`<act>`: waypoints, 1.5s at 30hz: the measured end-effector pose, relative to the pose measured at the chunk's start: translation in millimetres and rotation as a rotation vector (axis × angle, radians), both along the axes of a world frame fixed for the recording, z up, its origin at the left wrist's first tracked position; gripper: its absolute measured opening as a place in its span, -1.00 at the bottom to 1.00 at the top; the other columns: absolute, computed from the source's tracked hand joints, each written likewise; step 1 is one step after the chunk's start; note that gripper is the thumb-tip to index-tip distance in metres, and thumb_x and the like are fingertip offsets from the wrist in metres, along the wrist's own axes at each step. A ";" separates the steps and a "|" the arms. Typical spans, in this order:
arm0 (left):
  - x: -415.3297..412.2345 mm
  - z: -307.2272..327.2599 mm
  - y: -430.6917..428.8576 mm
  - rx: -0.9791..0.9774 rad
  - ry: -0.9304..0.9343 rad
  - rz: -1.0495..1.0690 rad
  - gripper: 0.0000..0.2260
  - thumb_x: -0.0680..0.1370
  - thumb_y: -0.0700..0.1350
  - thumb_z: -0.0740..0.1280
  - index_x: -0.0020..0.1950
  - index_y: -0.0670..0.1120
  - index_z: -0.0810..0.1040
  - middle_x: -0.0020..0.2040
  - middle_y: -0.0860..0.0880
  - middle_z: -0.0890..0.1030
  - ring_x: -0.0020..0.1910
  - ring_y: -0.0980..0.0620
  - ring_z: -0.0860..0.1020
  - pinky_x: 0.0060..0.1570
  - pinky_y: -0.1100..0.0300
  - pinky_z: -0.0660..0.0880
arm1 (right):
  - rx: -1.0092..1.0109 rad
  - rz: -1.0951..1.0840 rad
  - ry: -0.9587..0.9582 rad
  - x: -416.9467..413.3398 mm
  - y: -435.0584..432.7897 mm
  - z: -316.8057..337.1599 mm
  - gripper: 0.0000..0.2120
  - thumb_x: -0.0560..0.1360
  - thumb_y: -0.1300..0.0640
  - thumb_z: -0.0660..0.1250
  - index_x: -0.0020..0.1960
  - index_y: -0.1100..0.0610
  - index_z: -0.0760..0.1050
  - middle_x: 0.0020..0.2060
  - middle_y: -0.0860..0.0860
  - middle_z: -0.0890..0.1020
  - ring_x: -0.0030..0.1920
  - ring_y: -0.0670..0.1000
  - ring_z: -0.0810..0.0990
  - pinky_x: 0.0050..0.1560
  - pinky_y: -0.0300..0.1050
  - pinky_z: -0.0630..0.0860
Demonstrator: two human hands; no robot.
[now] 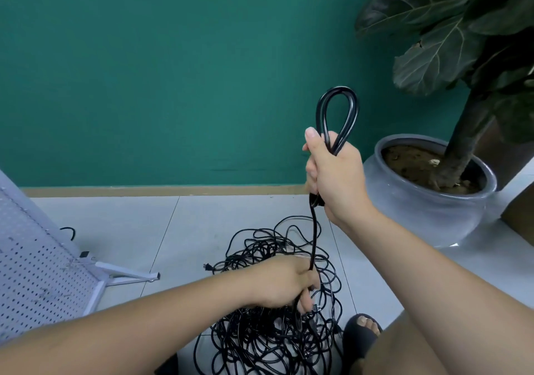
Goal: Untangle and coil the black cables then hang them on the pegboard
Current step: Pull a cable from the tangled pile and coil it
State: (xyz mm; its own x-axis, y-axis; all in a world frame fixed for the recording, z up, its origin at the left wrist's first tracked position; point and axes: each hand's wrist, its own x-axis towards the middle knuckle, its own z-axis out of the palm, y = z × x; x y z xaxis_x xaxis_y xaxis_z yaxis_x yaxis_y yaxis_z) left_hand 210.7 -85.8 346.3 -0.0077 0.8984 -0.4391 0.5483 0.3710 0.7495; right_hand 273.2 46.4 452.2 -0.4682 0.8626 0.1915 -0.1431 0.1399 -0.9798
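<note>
Cable is the whole business in the head view, the only one on offer: a black tangle (274,337) lies heaped on the pale floor tiles (115,224), near the person's feet, with a sandalled foot (361,332) just to its right. The right hand (335,172) is raised above and a little beyond the heap, fingers clenched round a few folded turns of cable. Their loop (338,111) stands up out of the fist, long axis near upright, closed end pointing at the ceiling. From under that fist a single strand (313,236) drops almost straight down to the left hand (283,282), which sits low over the heap with its fingers curled round the strand. So the free length lies below the right hand and runs down through the left into the tangle; the left hand is much the nearer to the pile. I'd judge the coiling barely begun. The next turn depends on the left hand feeding slack up that vertical line without dragging knots along. The white pegboard (37,273) leans at the left, well apart from the heap; a potted plant (427,210) stands at the far right.
</note>
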 end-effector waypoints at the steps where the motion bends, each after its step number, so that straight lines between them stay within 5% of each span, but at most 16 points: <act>1: 1.5 6.3 -1.1 0.005 0.042 -0.026 -0.67 0.79 0.04 0.12 0.22 -0.14 0.57 -0.13 -0.11 0.75 -0.22 0.06 0.67 -0.11 0.15 0.59 | 0.020 -0.030 -0.003 0.5 3.6 0.2 -0.67 0.71 -0.07 0.35 -0.10 0.14 0.49 -0.49 0.01 0.35 -0.50 0.02 0.26 -0.42 -0.11 0.26; 3: 2.0 22.9 -2.9 0.069 0.177 -0.043 -0.65 0.79 0.09 0.12 0.15 -0.08 0.61 -0.31 0.01 0.63 -0.35 0.07 0.57 -0.22 0.13 0.53 | 0.088 -0.071 -0.039 1.9 11.6 -0.7 -0.65 0.69 -0.13 0.36 -0.15 0.09 0.48 -0.48 -0.02 0.37 -0.47 0.02 0.30 -0.36 -0.06 0.29; 7: -5.9 51.7 -6.2 0.266 0.319 0.008 -0.71 0.74 0.11 0.23 -0.04 0.02 0.63 -0.35 0.05 0.52 -0.37 0.00 0.49 -0.19 -0.02 0.58 | 0.245 -0.126 -0.134 2.3 23.9 -7.0 -0.54 0.70 -0.15 0.35 -0.11 0.24 0.44 -0.44 -0.06 0.38 -0.42 -0.02 0.34 -0.34 -0.11 0.32; 13: -25.1 92.3 -15.0 0.475 0.252 0.098 -0.83 0.64 0.04 0.46 -0.11 0.01 0.66 -0.44 0.14 0.50 -0.45 0.19 0.40 -0.36 0.25 0.32 | 0.454 -0.102 -0.356 -6.2 28.4 -24.8 -0.47 0.71 -0.20 0.30 -0.24 0.09 0.19 -0.40 -0.06 0.32 -0.37 -0.06 0.25 -0.35 -0.13 0.21; 17: -47.1 114.3 -22.6 0.610 0.167 0.241 -0.88 0.50 0.02 0.61 -0.15 0.05 0.72 -0.52 0.14 0.36 -0.46 0.12 0.27 -0.38 0.22 0.23 | 0.486 0.024 -0.482 -9.1 19.6 -29.7 -0.44 0.73 -0.27 0.20 -0.27 0.09 0.21 -0.40 -0.09 0.31 -0.37 -0.07 0.26 -0.31 -0.09 0.23; 21: -62.9 130.4 -26.5 0.778 0.192 0.345 -0.87 0.45 -0.08 0.66 -0.15 0.04 0.72 -0.52 0.21 0.45 -0.47 0.16 0.30 -0.39 0.38 0.21 | 0.192 0.344 -0.446 -8.2 3.1 -36.7 -0.25 0.64 -0.51 0.08 -0.32 0.15 0.33 -0.49 0.04 0.37 -0.48 0.05 0.31 -0.34 -0.10 0.30; 28: -83.4 132.6 -24.0 0.920 0.139 0.566 -0.77 0.41 0.04 0.68 -0.17 0.01 0.67 -0.43 -0.03 0.37 -0.38 0.04 0.26 -0.38 0.20 0.25 | -0.283 0.680 -0.259 -0.5 -31.0 -27.4 -0.19 0.38 -0.73 0.00 -0.24 0.05 0.33 -0.47 0.02 0.16 -0.54 -0.01 0.06 -0.53 -0.22 0.08; 32: -82.8 136.1 -21.2 0.966 0.066 0.682 -0.69 0.42 0.04 0.67 -0.20 -0.09 0.60 -0.36 0.05 0.46 -0.34 0.09 0.34 -0.33 0.21 0.31 | -0.283 0.800 -0.242 5.5 -35.1 -20.0 -0.27 0.50 -0.65 0.08 -0.20 0.05 0.31 -0.47 0.02 0.10 -0.56 -0.02 0.03 -0.53 -0.23 0.06; 36: -76.8 130.2 -16.5 0.948 0.004 0.697 -0.65 0.50 0.03 0.62 -0.12 -0.12 0.51 -0.20 0.01 0.52 -0.23 0.08 0.45 -0.13 0.13 0.42 | -0.075 0.788 -0.340 9.4 -38.3 -23.6 -0.51 0.48 -0.33 0.34 -0.14 0.09 0.33 -0.41 0.03 0.18 -0.45 0.01 0.08 -0.46 -0.17 0.08; 41: -64.8 124.1 -9.8 0.844 -0.064 0.739 -0.67 0.65 0.07 0.44 0.01 -0.09 0.36 -0.17 0.01 0.63 -0.15 0.07 0.70 -0.05 -0.04 0.51 | 0.079 0.618 -0.352 6.8 -42.9 -19.4 -0.73 0.59 0.03 0.26 -0.19 0.13 0.26 -0.45 0.00 0.25 -0.46 0.02 0.17 -0.39 -0.07 0.13; 45: -62.3 123.9 -4.3 0.824 -0.142 0.778 -0.71 0.65 0.01 0.44 0.06 -0.01 0.32 -0.21 -0.02 0.56 -0.32 0.02 0.53 -0.17 0.05 0.47 | 0.218 0.581 -0.461 4.9 -45.7 -19.7 -0.71 0.68 0.13 0.26 -0.21 0.07 0.32 -0.42 -0.01 0.38 -0.40 0.01 0.32 -0.34 -0.05 0.25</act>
State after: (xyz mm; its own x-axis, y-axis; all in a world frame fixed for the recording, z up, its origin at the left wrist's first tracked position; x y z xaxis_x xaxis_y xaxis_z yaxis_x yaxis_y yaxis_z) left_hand 148.4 -90.0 470.1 -0.6855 0.6874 0.2400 0.2756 -0.0601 0.9594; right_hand 278.1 0.7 432.5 -0.9078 0.4194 0.0048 0.1634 0.3641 -0.9169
